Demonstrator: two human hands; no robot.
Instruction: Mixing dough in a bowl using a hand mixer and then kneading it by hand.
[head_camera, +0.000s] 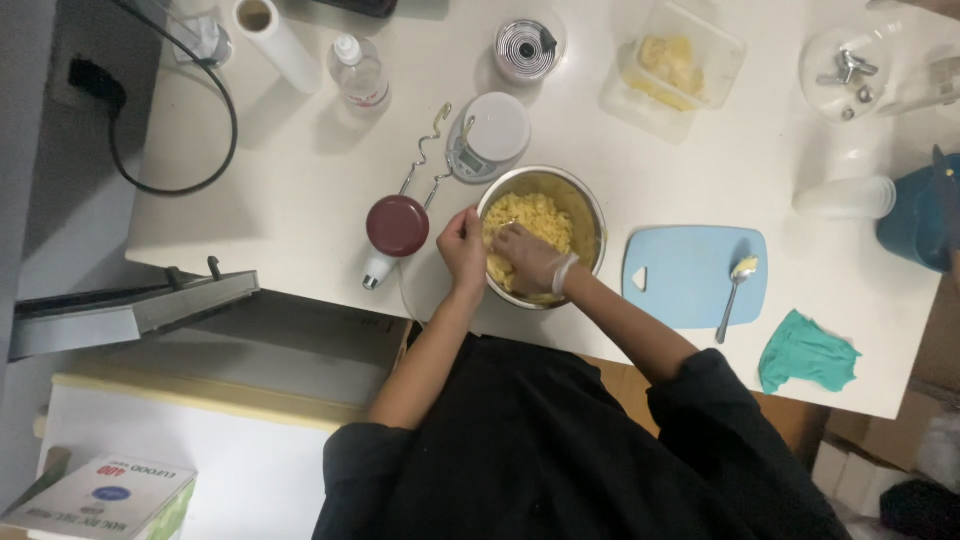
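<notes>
A metal bowl (588, 205) of crumbly yellow dough (543, 215) stands near the table's front edge. My left hand (462, 245) grips the bowl's left rim. My right hand (527, 257), in a thin clear glove, is down inside the bowl with its fingers closed in the dough. Both sleeves are pushed up to the elbows.
A hand mixer with a dark red body (397, 226) lies left of the bowl, a kitchen scale (489, 135) behind it. A blue cutting board (690, 275) with a spoon (735, 290) lies to the right, next to a teal glove (806, 352). A clear tub (672, 70), a bottle (359, 72) and a paper roll (277, 40) stand at the back.
</notes>
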